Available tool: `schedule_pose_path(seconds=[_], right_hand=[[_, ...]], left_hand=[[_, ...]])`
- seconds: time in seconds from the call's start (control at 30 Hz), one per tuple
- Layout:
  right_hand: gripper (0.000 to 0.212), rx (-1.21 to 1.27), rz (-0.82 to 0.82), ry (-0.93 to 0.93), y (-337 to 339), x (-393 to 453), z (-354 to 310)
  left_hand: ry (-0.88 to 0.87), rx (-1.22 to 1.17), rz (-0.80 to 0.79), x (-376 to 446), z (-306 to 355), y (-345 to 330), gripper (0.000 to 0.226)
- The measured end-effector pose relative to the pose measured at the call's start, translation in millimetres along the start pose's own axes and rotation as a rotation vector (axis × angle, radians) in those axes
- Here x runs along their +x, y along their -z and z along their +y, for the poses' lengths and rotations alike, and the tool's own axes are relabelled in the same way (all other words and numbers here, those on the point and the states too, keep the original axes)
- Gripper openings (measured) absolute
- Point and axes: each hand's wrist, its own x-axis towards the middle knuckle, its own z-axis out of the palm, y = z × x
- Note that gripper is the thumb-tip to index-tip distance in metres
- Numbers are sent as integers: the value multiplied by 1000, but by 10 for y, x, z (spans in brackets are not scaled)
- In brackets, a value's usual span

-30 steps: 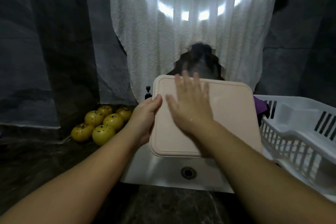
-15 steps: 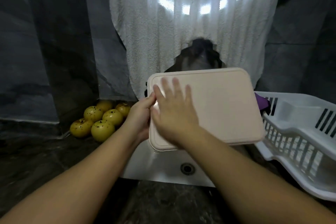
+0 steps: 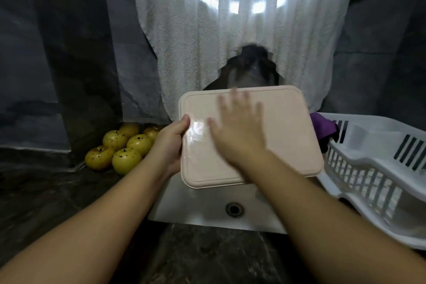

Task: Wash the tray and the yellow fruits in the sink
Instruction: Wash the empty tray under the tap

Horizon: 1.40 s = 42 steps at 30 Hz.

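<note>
A: L hand point(image 3: 169, 145)?
B: Arm stretched fwd, fingers curled round the tray point(image 3: 288, 131) edge, thumb on top.
A: R hand point(image 3: 239, 131)?
B: Flat on the tray face, fingers straight and spread, blurred; forearm angled in from lower right.

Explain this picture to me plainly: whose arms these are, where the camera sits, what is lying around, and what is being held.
There is no machine here. A person wears a camera on the head, so you look forward and down along their own two bare arms.

The left hand grips the left edge of a pale pink tray, holding it tilted over a white sink. The right hand lies flat on the tray's wet face with fingers spread; it looks blurred, probably from rubbing.

On the dark counter to the left sits a cluster of speckled yellow fruits, untouched. To the right is a white basket with a purple cloth at its near corner. A white towel hangs behind the sink.
</note>
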Motion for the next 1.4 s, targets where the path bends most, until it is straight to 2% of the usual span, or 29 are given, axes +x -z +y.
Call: schedule_pose_path(seconds=[0.07, 0.17, 0.23, 0.33, 0.4, 0.47, 0.57, 0.67, 0.73, 0.77, 0.83, 0.9, 0.93, 0.97, 1.0, 1.07, 1.1, 1.13, 1.17, 1.2, 1.27, 1.3, 1.33, 1.4], right_hand=[[71, -31, -8, 225, -96, -265, -333], [69, -65, -35, 424, -134, -549, -99], [73, -97, -65, 332, -113, -569, 369], [74, -63, -94, -46, 7, -397, 1036], [75, -25, -49, -176, 88, -230, 1165], [77, -2, -19, -226, 135, -38, 983], [76, 39, -15, -101, 131, 138, 344], [73, 35, -5, 252, 64, -72, -280], [76, -20, -58, 454, 4, -300, -298], [77, -46, -72, 473, -10, -329, -163], [81, -64, -91, 309, -31, -236, 220], [81, 6, -113, -31, 15, -50, 480], [80, 64, -124, -142, 29, 3, 469], [81, 112, -122, -168, 21, 1, 354], [81, 132, -109, -95, -21, -67, 190], [78, 103, -73, 224, -133, -353, -117], [75, 58, -50, 359, -171, -506, -136], [73, 11, -45, 418, -181, -564, -33], [74, -7, -57, 393, -157, -526, 138], [76, -14, -72, 282, -124, -432, 323], [76, 64, -105, -63, 13, -204, 560], [75, 97, -90, -167, 61, -125, 544], [76, 101, -50, -170, 86, -88, 427], [76, 86, 0, 116, 70, -163, 97]], left_hand=[[-11, -1, -29, 15, -10, -31, 43], [7, 15, -17, -1, 59, 90, 43], [-2, 25, 27, 0, 120, 232, 40], [-6, 20, 43, -16, 166, 357, 39], [-3, 8, 32, -10, 132, 336, 40], [0, -6, 22, -10, 75, 242, 45], [8, 38, -23, -5, -4, 57, 44], [-22, 60, -58, -12, 6, -4, 39], [-26, 33, -61, -31, 53, 73, 40], [-16, 19, -46, -49, 86, 128, 40], [-8, 13, 17, -93, 135, 233, 39], [-3, 48, 43, -112, 145, 246, 40], [-1, 70, 43, -127, 137, 195, 42], [-1, 84, 37, -130, 125, 133, 44], [-8, 96, 33, -123, 113, 86, 46], [-32, 121, 20, -110, 108, 51, 45], [-37, 132, 7, -111, 114, 62, 45], [-39, 141, 6, -121, 120, 92, 44], [-43, 152, 23, -131, 132, 132, 43], [-48, 164, 41, -137, 148, 173, 40], [-59, 180, 40, -135, 174, 187, 36], [-66, 185, 33, -134, 172, 132, 38], [-72, 189, 24, -137, 169, 68, 39], [-84, 188, 10, -125, 135, -39, 36]])
